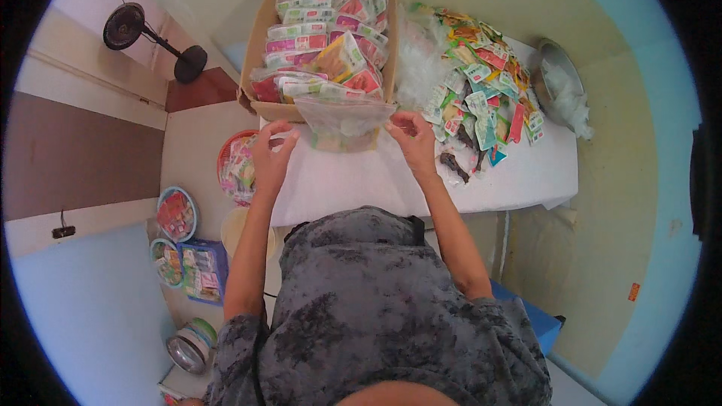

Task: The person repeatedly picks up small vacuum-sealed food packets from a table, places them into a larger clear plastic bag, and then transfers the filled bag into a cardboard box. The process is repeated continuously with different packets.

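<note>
A clear zip bag (345,118) leans against the front of the cardboard box, its zip edge uppermost and small yellow-green packets (344,140) at its bottom. The thumb and forefinger of my right hand (415,141) close at the bag's upper right edge and appear to pinch it. My left hand (271,158) hovers just left of the bag, apart from it, thumb and forefinger curved with a small gap between the tips. Bags of packets fill the cardboard box (260,39) in rows.
Loose food packets (479,84) are heaped on the white-covered table (350,192), by clear plastic bags (417,62) and dark pieces of food (454,166). A metal bowl (550,82) stands far right. Left on the floor are a red basket (221,152), blue basins (194,220) and a fan (125,25).
</note>
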The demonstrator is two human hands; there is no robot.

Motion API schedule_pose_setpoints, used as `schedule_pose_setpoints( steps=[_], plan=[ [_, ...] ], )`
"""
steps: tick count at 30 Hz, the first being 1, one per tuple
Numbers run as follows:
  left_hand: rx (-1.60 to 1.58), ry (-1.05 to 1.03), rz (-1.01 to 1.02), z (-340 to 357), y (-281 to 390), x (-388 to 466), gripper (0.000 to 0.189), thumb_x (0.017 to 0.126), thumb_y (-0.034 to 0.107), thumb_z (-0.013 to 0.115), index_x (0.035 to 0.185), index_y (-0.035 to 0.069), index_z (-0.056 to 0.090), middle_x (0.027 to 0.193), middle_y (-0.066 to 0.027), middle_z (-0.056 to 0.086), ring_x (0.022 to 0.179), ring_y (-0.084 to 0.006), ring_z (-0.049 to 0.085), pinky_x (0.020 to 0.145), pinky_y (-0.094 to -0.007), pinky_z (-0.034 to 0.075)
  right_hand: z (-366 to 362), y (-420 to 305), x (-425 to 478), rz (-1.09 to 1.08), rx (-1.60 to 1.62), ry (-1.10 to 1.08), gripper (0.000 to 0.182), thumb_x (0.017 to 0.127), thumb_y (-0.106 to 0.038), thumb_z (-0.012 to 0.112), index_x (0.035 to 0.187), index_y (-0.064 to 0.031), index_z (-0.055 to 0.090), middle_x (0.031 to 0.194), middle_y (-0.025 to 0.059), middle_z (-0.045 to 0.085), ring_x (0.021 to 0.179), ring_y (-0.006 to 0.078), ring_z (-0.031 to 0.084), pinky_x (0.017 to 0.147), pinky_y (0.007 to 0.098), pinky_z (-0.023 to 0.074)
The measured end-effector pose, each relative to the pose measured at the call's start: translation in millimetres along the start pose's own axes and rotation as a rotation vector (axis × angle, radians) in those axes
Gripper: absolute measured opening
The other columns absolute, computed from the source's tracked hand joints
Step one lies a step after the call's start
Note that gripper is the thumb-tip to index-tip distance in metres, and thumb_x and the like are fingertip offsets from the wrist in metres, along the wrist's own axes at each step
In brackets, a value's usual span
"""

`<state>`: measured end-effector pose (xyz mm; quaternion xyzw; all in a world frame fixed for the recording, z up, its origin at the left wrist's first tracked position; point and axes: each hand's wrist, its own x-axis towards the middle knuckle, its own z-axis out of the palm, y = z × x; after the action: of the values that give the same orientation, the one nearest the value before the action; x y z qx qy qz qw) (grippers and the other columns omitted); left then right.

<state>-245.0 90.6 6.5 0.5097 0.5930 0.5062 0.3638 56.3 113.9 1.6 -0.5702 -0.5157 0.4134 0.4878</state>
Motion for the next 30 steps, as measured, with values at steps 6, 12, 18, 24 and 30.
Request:
schedule_pose_setpoints(
  steps=[6,12,18,24,30],
  plan=[
    [-0.316,-0.11,-0.2,25.9,-33.9,16.8,0.029,0.086,0.015,0.077,0.107,0.001,0.063,0.109,-0.0072,0.066,0.097,-0.0175,0.064,0.087,-0.0302,0.052,11.5,13.9,5.7,0.139,0.132,-0.074,0.027,0.082,-0.012,0.08,0.103,-0.0024,0.064,0.098,0.0033,0.066,0.085,0.0117,0.062,0.079,0.0269,0.0511],
    [-0.206,-0.216,-0.156,26.0,-41.3,11.9,0.026,0.086,0.013,0.076,0.107,0.001,0.067,0.111,-0.0064,0.065,0.1,-0.0169,0.063,0.091,-0.0314,0.05,11.9,20.7,0.1,0.127,0.044,-0.202,0.023,0.083,-0.012,0.079,0.1,-0.004,0.066,0.094,0.001,0.063,0.085,0.0121,0.06,0.08,0.0267,0.05],
    [-0.1,-0.29,0.076,18.9,-35.5,12.9,0.024,0.085,0.012,0.075,0.108,0.006,0.074,0.115,-0.0073,0.064,0.109,-0.0192,0.059,0.098,-0.0321,0.045,9.9,14.9,-0.6,-0.191,-0.047,-0.25,0.026,0.082,-0.016,0.08,0.104,-0.0053,0.069,0.095,0.0,0.061,0.092,0.012,0.059,0.084,0.0273,0.0477],
    [-0.089,-0.333,0.052,21.6,-15.9,4.3,0.02,0.088,0.012,0.074,0.106,0.004,0.074,0.114,-0.0077,0.067,0.109,-0.0191,0.06,0.098,-0.0315,0.044,5.0,-18.1,-10.4,0.012,-0.091,-0.229,0.015,0.085,-0.015,0.077,0.096,-0.0051,0.072,0.093,-0.0002,0.064,0.089,0.0113,0.057,0.08,0.0267,0.046],
    [-0.101,-0.296,-0.029,18.9,-12.1,2.3,0.017,0.091,0.016,0.071,0.103,0.003,0.074,0.105,-0.0062,0.071,0.103,-0.015,0.061,0.094,-0.0303,0.046,-4.5,-0.5,-4.0,-0.246,-0.099,-0.215,0.014,0.091,-0.013,0.072,0.101,-0.0045,0.071,0.09,-0.0022,0.064,0.086,0.0083,0.056,0.077,0.0249,0.0447]
  ],
)
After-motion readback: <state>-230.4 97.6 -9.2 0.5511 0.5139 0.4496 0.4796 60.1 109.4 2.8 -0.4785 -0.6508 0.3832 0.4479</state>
